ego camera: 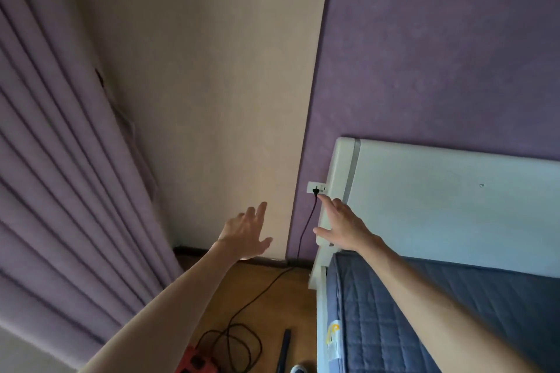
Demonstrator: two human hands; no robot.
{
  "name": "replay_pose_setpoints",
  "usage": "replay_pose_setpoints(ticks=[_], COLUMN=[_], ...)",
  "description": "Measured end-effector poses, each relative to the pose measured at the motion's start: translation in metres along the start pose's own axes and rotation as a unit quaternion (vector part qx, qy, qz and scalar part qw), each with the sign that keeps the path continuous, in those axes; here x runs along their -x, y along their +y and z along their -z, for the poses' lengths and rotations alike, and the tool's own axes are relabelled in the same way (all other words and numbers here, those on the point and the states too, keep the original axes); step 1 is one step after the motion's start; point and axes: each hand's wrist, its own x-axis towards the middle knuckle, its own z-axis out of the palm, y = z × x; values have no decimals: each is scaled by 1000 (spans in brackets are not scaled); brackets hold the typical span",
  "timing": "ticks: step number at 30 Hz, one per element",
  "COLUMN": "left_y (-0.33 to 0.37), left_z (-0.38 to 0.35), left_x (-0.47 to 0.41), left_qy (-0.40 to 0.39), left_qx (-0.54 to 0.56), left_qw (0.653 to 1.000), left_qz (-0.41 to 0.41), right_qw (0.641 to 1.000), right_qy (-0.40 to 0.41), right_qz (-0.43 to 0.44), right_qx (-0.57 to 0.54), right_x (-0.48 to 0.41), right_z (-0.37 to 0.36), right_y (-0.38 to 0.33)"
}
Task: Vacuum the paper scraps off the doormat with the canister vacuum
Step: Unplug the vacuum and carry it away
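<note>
Right grip (342, 224), open, reaches to the plug (315, 191) in the socket (323, 186), likely for power; left grip (245, 232) open too.

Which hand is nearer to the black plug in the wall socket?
The right hand: its forefinger reaches just under the plug; the left hand is spread before the beige wall.

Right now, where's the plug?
Head view, right of centre: the black plug sits in the white socket on the purple wall, beside the headboard, above the right hand.
</note>
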Motion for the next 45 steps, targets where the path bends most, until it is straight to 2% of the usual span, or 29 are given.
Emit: replay_pose_setpoints(ticks=[7, 14, 23, 30, 34, 36, 40, 45], left_y=[23, 42, 50, 50, 54, 58, 65, 64], left_z=[-23, -56, -119, -184, -222, -238, -272, -350], left_x=[-73, -153, -227, -255, -272, -282, -304, -336], left_qy=[-17, -50, -129, -199, -200, -194, -203, -211], left_qx=[-14, 26, 104, 176, 242, 289, 361, 445], left_qw=[999, 998, 986, 960, 941, 927, 899, 858], left_qz=[-24, -8, 36, 84, 123, 139, 143, 145], right_qw=[999, 994, 966, 946, 938, 927, 883, 878], right_qy=[-6, -1, -10, -19, -29, -40, -55, -54], right_qz=[-29, -55, -92, -128, -158, -188, -283, -327], right_qx=[-27, -93, -242, -297, -306, -321, -370, -345], right_x=[-44, -106, -180, -238, -265, -280, -304, -328], right_z=[-1, -8, -51, -101, -132, -146, -170, -201], right_y=[52, 99, 126, 127, 131, 135, 144, 158])
